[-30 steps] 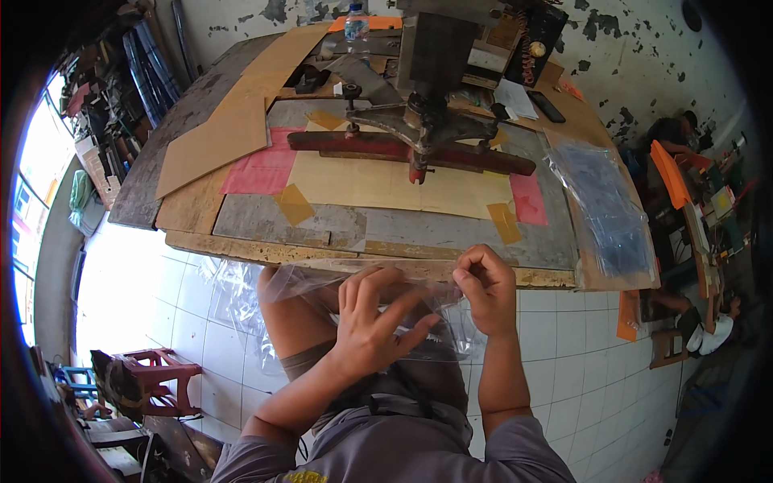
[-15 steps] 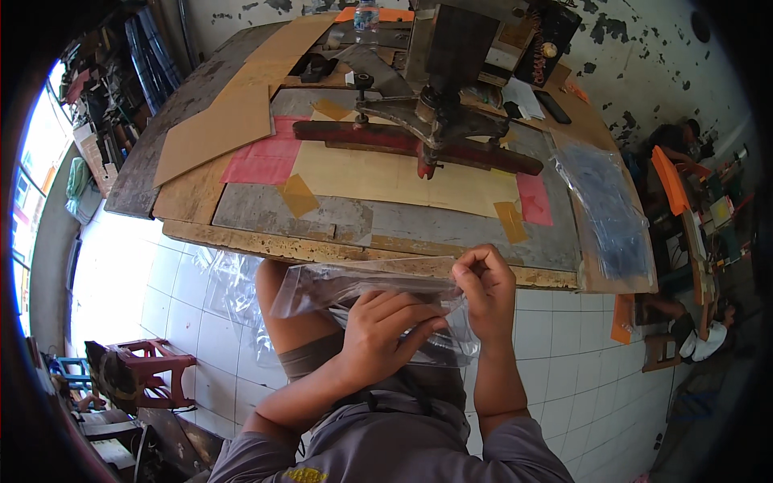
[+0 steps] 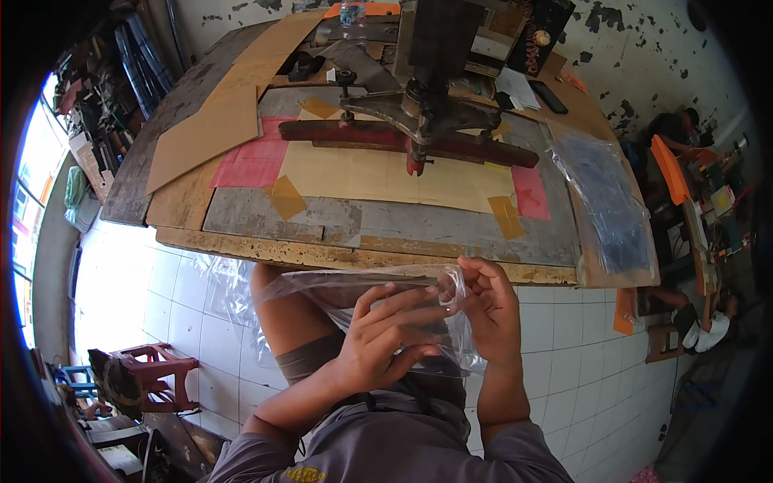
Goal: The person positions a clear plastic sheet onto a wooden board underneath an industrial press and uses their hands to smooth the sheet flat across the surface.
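Beneath the spread left hand (image 3: 382, 338), clear plastic (image 3: 419, 282) extends rightward to the right hand (image 3: 493, 314), which pinches its end.

no readable words or numbers, yellow emblem (image 3: 306, 474) on the grey shirt (image 3: 394, 447) too unclear to read, blurred label (image 3: 352, 14) on the clear bottle (image 3: 353, 34) across the worktop (image 3: 181, 211)

Your view comes from the left one of two fisheye cameras worn on your head. It looks down and forward, close above your shirt (image 3: 386, 443), which sits along the bottom edge. Your left hand (image 3: 372, 342) and right hand (image 3: 493, 315) show near the lens, around the lower middle; the table (image 3: 241, 244) lies just beyond them, and the peeling wall (image 3: 644, 68) stands farther off. Straight edges bend toward the dark round rim.
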### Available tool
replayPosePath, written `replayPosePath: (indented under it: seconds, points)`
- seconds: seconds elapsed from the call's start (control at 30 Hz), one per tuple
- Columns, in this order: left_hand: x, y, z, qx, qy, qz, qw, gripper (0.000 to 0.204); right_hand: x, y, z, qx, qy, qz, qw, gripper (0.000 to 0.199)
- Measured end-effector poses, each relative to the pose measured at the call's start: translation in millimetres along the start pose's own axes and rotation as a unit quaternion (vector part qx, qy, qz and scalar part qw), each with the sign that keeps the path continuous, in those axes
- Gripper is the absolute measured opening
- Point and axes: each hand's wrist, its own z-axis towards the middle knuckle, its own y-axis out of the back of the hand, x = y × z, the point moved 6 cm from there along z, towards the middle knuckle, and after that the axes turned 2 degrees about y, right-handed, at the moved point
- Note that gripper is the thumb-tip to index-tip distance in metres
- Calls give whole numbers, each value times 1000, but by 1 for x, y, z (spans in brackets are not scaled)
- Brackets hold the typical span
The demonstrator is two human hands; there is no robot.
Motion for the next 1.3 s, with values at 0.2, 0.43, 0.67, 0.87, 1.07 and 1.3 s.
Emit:
replayPosePath:
  seconds: [0.2,0.43,0.67,0.87,1.07,1.3]
  points:
    - [-8,5,-2,-29,-49,35,998,21,-6,11,3,-4,-41,36,999,36]
    - [-1,6,18,4,20,-2,1000,18,56,-1,-4,-33,282,-282,916,40]
    - [-3,8,20,-13,23,-17,1000,19,65,-20,1,146,288,-265,909,39]
    - [-4,12,14,-41,-21,40,998,27,73,-28,-4,111,333,-340,872,46]
    - [-11,16,14,-85,-37,60,994,32,77,-28,-6,82,346,-379,855,41]
    - [-30,29,8,-167,-66,242,954,31,79,-26,-7,66,355,-382,851,37]
